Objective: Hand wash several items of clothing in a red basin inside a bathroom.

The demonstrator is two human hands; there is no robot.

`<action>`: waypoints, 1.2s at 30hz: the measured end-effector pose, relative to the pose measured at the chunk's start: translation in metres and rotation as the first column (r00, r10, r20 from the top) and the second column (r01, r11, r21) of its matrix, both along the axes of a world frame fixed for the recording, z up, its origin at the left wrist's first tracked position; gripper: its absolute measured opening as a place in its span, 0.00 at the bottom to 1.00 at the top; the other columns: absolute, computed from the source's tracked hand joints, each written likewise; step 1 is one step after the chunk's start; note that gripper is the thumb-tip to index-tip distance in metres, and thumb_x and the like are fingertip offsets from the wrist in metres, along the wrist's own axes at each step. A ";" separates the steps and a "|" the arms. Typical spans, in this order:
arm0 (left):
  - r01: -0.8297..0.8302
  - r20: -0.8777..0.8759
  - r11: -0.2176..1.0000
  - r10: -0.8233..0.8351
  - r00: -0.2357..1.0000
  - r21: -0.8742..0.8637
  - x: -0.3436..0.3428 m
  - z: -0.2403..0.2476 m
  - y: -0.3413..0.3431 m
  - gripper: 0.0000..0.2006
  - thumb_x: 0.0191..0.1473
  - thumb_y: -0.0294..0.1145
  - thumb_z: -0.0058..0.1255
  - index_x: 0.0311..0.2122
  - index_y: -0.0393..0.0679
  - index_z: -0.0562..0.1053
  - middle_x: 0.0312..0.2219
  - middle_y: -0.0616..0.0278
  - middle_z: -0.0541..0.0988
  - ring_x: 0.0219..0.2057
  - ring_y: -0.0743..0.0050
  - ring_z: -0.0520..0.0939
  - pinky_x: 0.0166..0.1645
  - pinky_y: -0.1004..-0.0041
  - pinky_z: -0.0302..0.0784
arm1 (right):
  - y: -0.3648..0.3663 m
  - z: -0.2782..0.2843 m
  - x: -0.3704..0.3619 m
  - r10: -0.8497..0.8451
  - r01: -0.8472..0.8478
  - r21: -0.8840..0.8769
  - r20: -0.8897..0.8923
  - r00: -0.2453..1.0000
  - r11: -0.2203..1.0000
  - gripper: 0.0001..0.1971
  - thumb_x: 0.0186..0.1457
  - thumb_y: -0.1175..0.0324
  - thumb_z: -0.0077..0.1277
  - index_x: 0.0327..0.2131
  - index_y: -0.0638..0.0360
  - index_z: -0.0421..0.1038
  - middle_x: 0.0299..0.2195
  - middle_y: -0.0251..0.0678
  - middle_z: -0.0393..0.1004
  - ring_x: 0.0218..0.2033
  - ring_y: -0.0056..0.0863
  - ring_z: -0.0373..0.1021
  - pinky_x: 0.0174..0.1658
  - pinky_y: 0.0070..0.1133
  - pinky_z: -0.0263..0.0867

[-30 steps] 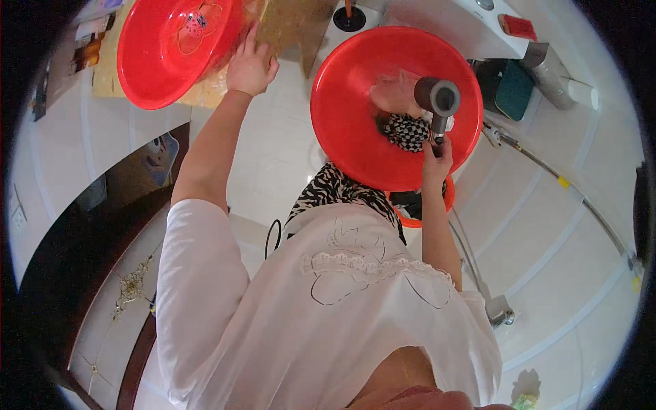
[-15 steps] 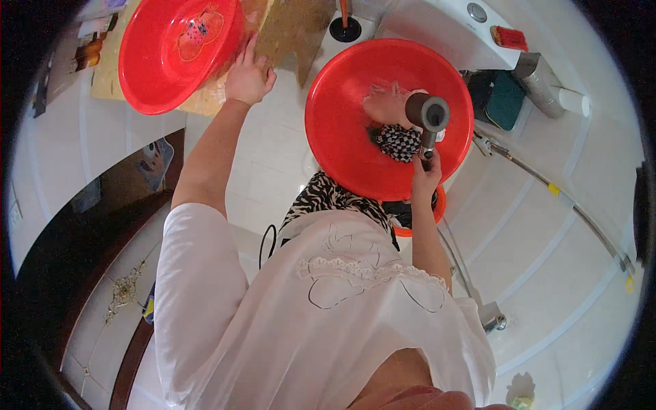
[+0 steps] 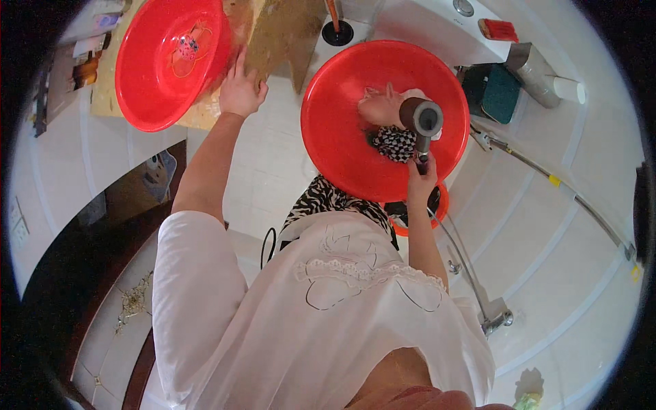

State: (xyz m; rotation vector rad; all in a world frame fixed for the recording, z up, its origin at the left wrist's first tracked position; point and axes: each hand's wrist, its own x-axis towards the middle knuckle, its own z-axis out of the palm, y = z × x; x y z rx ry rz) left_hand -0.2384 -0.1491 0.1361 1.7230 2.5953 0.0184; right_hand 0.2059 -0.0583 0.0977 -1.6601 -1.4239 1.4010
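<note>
My right hand (image 3: 422, 179) grips the handle of a grey-brown shower head (image 3: 425, 117), tilted over a large red basin (image 3: 342, 154). In that basin lie a black-and-white checked cloth (image 3: 395, 143) and a pale pinkish item (image 3: 383, 108), whose kind I cannot make out. The shower head hides part of both. My left hand (image 3: 242, 92) is open, fingers stretched forward, at the edge of the yellow-brown counter (image 3: 205, 113). A second red basin (image 3: 154, 75) sits on that counter just left of it; whether the fingers touch its wall is unclear.
A smaller orange-red bucket (image 3: 443, 205) with dark contents stands below the large basin. The shower hose (image 3: 465, 256) runs to a wall tap (image 3: 502, 320). Beyond are a white cistern (image 3: 424, 27), a red brush (image 3: 497, 30), a plunger (image 3: 337, 33) and a dark green container (image 3: 499, 92).
The whole view has shifted slightly. My left hand stays by the counter edge, and my right hand keeps hold of the shower head over the basin. More of the hose shows now.
</note>
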 end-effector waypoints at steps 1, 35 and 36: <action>0.005 -0.014 1.000 -0.005 1.000 0.009 0.000 0.000 0.000 0.18 0.45 0.40 0.51 0.40 0.41 0.76 0.63 0.46 0.52 0.54 0.44 0.69 0.55 0.56 0.69 | 0.000 0.002 0.001 -0.010 0.010 0.006 -0.003 1.000 1.000 0.21 0.50 0.76 0.54 0.50 0.67 0.66 0.31 0.30 0.70 0.34 0.19 0.66 0.41 0.17 0.62; 0.003 -0.056 1.000 -0.002 0.998 0.005 0.005 0.001 0.001 0.16 0.46 0.42 0.50 0.37 0.44 0.77 0.63 0.50 0.53 0.56 0.49 0.67 0.55 0.57 0.69 | -0.015 -0.003 0.020 -0.028 0.027 0.050 0.035 0.999 0.998 0.20 0.51 0.79 0.53 0.50 0.65 0.67 0.34 0.29 0.71 0.35 0.19 0.66 0.42 0.17 0.63; 0.018 -0.068 1.000 -0.016 0.998 0.020 0.005 0.001 0.001 0.16 0.46 0.41 0.50 0.37 0.44 0.77 0.63 0.50 0.53 0.56 0.49 0.67 0.55 0.57 0.69 | -0.015 -0.004 0.020 -0.026 0.025 0.043 0.035 0.999 0.999 0.20 0.51 0.79 0.53 0.50 0.65 0.66 0.34 0.30 0.71 0.35 0.19 0.66 0.42 0.17 0.63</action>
